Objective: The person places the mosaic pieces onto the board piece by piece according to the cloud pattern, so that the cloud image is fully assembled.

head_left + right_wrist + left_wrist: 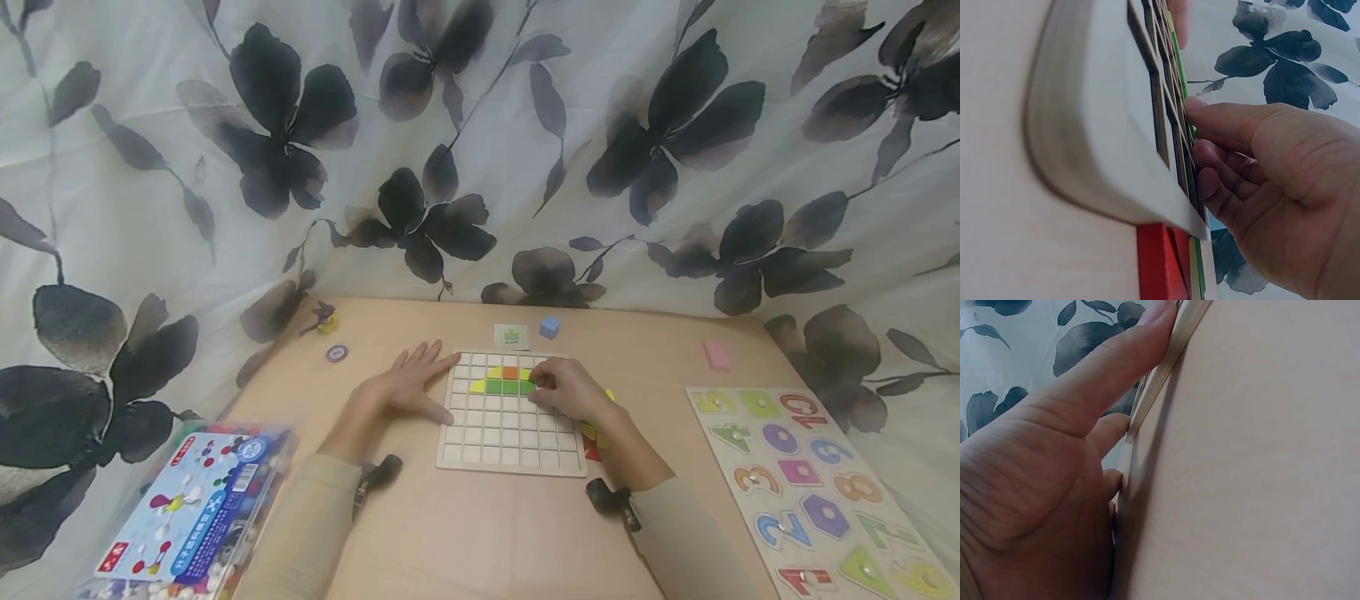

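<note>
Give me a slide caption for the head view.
Left hand at the edge of a white grid board, right hand at its coloured tiles.

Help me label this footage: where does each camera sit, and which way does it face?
Head: on the head, facing forward and down at the grid board; left grip, right grip and both sleeves show.
Left wrist: on that wrist, facing along the left grip to the grid board's edge; its palm and thumb show.
Right wrist: on that wrist, facing across the grid board's corner; the right grip's curled fingers show, plus apparently a left fingertip.
Shared: both wrist views catch the grid board's edge and the floral cloth.
</note>
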The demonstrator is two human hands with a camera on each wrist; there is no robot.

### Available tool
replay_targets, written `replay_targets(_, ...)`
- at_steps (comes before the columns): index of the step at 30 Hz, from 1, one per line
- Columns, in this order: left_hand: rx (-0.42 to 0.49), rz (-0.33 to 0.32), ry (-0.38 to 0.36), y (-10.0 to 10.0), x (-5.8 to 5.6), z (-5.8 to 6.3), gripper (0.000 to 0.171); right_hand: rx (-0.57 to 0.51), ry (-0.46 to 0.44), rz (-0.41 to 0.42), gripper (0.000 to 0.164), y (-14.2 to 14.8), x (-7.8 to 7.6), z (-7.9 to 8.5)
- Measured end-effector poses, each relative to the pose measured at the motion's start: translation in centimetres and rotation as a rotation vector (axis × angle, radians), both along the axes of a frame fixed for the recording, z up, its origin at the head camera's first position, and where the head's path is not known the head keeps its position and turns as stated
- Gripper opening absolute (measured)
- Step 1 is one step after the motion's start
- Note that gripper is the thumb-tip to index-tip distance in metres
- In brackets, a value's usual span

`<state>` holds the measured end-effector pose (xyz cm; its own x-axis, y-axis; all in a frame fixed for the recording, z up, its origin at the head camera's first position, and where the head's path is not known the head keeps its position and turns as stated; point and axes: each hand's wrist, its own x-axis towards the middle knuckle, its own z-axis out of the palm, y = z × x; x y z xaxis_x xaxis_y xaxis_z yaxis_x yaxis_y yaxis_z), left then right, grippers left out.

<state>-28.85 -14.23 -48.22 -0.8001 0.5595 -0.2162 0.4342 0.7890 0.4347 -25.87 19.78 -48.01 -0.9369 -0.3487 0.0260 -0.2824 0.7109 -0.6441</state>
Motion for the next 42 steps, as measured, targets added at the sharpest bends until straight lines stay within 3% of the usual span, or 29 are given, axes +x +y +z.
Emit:
replay_targets(11, 0.002, 0.003, 0.005, -0.1, -0.3, 0.1, 0.124, -0.033, 0.024, -0.004, 0.033, 1.2, -0.2, 1.1)
replay_targets(24, 0.009, 0.002, -0.004, 0.0, -0.2, -0.1, 0.124, -0.063, 0.002, -0.115, 0.031, 4.5, 0.3, 3.1)
replay_targets(30, 0.01, 0.004, -0.003, 0.0, -0.1, -0.1, 0.123, -0.064, 0.03, -0.11, 0.03, 6.7, -0.1, 3.4)
replay_targets(35, 0.003, 0.005, -0.003, 0.0, 0.0, -0.2, 0.122, -0.037, -0.001, -0.129, 0.029, 8.0, -0.2, 3.5)
replay_targets(42, 0.028, -0.002, -0.009, 0.0, 0.1, 0.0, 0.123, 0.015, -0.011, -0.09, 0.027, 9.4, -0.2, 3.5)
